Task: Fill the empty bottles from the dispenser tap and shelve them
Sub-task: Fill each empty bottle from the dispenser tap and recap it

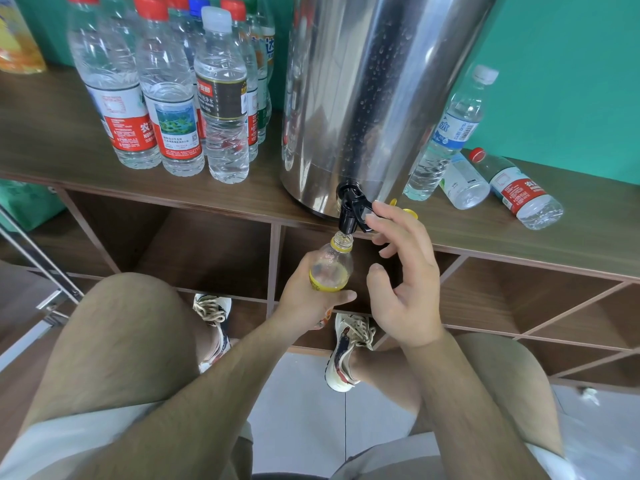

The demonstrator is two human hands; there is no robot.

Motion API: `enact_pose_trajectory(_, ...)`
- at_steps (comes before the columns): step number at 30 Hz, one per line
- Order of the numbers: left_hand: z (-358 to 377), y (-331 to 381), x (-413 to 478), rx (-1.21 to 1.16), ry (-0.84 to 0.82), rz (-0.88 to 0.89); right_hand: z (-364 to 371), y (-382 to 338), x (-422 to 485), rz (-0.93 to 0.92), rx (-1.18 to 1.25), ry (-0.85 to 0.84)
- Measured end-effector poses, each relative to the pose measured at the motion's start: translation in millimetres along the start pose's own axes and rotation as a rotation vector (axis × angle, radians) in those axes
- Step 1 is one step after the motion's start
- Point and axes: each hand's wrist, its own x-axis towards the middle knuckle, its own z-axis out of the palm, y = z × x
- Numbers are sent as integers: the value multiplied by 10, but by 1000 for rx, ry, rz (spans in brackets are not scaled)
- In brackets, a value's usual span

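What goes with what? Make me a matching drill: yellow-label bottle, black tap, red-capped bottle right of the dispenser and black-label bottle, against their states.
1. yellow-label bottle
2. black tap
3. red-capped bottle right of the dispenser
4. black-label bottle

A. lies on its side on the shelf top
B. left hand grips it, mouth under the tap
C. stands upright left of the dispenser
D. right hand has fingertips at its lever

Pairs: 1-B, 2-D, 3-A, 4-C.
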Motion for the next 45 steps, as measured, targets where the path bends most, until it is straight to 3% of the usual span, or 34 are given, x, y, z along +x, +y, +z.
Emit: enact_pose_trajectory(45, 18, -56, 96, 63, -8, -28, -26, -11, 42, -80, -98, 33)
